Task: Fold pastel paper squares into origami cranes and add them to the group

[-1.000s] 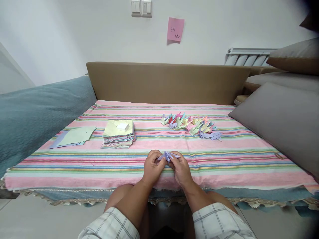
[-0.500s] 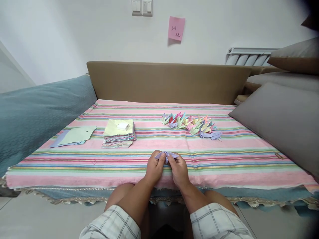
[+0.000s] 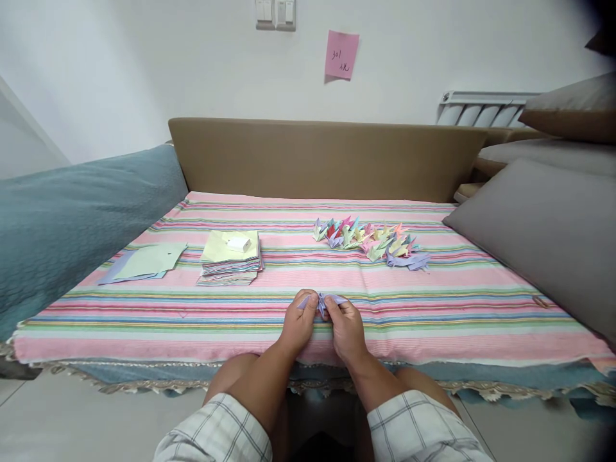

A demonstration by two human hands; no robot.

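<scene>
Head view: the left hand and right hand have their fingers pinched closed on either side of a lilac paper fold, over the striped sofa near its front edge's middle; paper cranes cluster behind, rightward; a paper stack bearing a white block sits left; loose sheets lie nearer the left edge.

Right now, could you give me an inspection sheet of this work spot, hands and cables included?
Surface: pink cloth with multicoloured stripes.
Things in hand: folded lilac paper piece, its points spread sideways.
Clutter: square stack of coloured paper, small white block on top; loose green and lilac paper sheets; colourful folded-paper birds.
Hands: left hand and right hand, each pinching the lilac piece.
Cables: nothing seen.
Surroundings: brown backrest, grey cushions, pink paper note on white wall.
</scene>
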